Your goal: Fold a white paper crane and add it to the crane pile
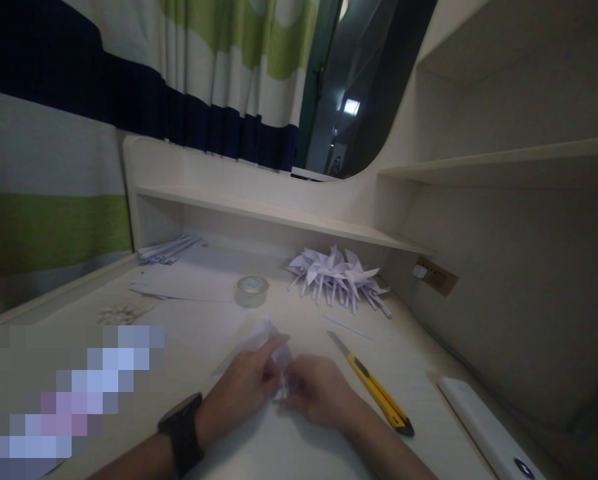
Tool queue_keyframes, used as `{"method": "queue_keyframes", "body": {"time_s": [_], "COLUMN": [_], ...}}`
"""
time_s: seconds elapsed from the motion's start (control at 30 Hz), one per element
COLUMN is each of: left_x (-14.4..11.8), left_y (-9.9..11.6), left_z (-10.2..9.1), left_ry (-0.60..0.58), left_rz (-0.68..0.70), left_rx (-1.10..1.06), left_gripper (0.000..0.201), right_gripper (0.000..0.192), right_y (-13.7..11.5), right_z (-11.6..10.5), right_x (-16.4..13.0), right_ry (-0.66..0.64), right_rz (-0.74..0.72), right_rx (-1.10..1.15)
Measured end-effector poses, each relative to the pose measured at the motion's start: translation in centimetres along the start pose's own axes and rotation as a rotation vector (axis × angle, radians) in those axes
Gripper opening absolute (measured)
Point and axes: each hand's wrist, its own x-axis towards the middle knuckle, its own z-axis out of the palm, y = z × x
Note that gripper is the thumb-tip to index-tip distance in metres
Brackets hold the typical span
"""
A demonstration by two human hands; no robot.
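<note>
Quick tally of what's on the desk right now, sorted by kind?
Folded paper piece held in both hands: 1
Pile of finished folded paper pieces: 1 pile; single pieces cannot be counted
Clear tape roll: 1
Yellow utility knife: 1
Stack of paper strips: 1
Flat paper sheets: several, number unclear
White device at right edge: 1
Total: 7 kinds

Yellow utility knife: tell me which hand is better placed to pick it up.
Right, probably. The yellow utility knife lies just beside the right hand; the left hand would have to cross over. Both hold folded paper.
</note>
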Motion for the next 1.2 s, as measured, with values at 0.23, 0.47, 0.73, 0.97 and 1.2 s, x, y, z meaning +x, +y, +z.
{"method": "queue_keyframes", "body": {"time_s": [0.23,0.47,0.73,0.97,1.2], "left_x": [0.0,0.3,0.1,0.1,0.1], "left_y": [0.3,0.5,1.3,0.8,1.5], "left_z": [0.1,-0.2,-0.4,-0.4,-0.8], "left_ry": [-0.074,-0.072,-0.098,-0.022,-0.040], "left_rz": [0.000,-0.042,-0.011,-0.018,-0.018], "left_rx": [-0.066,-0.152,-0.186,-0.105,-0.103], "left_gripper": [0.060,0.055,0.057,0.046,0.022], "right_gripper": [0.013,0.020,0.021,0.043,0.019], "right_y": [0.3,0.4,0.7,0.4,0.3], "right_z": [0.1,0.0,0.2,-0.7,-0.6], "right_x": [0.0,-0.1,-0.1,-0.1,-0.1], "right_ry": [0.070,0.127,0.157,0.206,0.185], "right_rz": [-0.020,-0.011,-0.031,-0.015,-0.019], "right_rx": [0.075,0.128,0.186,0.201,0.172]}}
